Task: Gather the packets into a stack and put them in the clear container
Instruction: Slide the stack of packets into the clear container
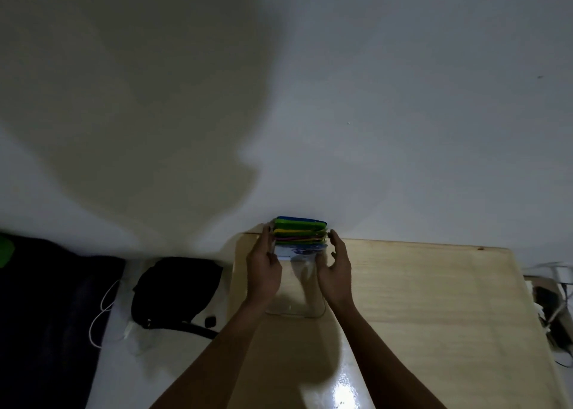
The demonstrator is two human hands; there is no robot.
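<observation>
A stack of coloured packets (pixel 299 230), blue, green, yellow and pink at their edges, stands in the top of the clear container (pixel 294 311) near the far edge of the wooden table. A white and blue packet (pixel 297 249) faces me at the front of the stack. My left hand (pixel 263 269) rests against the container's left side, fingers along the wall and thumb on the front. My right hand (pixel 336 269) hovers just right of the stack with its fingers spread, a small gap away from the packets.
The light wooden table (pixel 418 300) butts against a white wall. Left of it on the floor lie a black bag (pixel 176 290) and a white cable (pixel 102 312). Cables and dark devices (pixel 555 309) crowd the table's right edge.
</observation>
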